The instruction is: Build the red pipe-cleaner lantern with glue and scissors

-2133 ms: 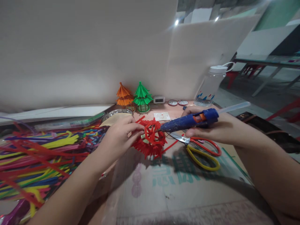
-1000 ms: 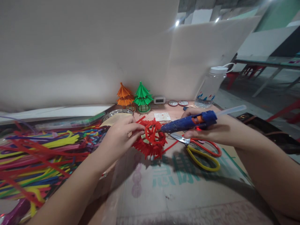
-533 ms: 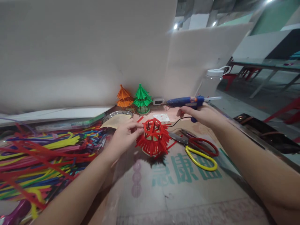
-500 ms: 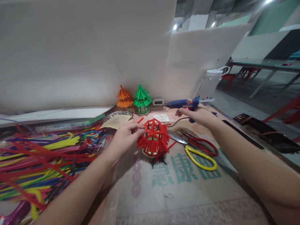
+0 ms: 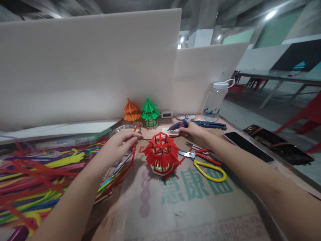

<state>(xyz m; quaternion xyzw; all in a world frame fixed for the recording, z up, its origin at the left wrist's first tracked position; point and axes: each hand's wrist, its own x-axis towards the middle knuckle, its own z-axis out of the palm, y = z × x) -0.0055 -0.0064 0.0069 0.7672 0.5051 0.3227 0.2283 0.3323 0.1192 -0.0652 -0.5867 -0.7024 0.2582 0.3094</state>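
My left hand (image 5: 121, 144) is closed in a pinch on a red pipe cleaner (image 5: 134, 157), whose end sticks up above the fingers. My right hand (image 5: 194, 130) is wrapped round a blue glue gun (image 5: 178, 125), its nozzle pointing left over a small white pad (image 5: 165, 131). Between the hands a red pipe-cleaner pagoda (image 5: 161, 152) stands on the cardboard, touched by neither. It has a fringed lower roof and an open frame on top. Scissors with one yellow and one red handle (image 5: 210, 172) lie to its right, near my right forearm.
Orange (image 5: 131, 110) and green pagodas (image 5: 149, 113) stand at the back by a small display (image 5: 167, 114). Loose pipe cleaners (image 5: 42, 177) fill the left. A bottle (image 5: 212, 103), blue-handled pliers (image 5: 210, 125) and a phone (image 5: 248, 146) are on the right. A white panel (image 5: 87, 67) rises behind.
My left hand has left the red pagoda and moved left, now with a red pipe cleaner. My right hand has lowered the glue gun towards the table. The view has tilted up slightly.
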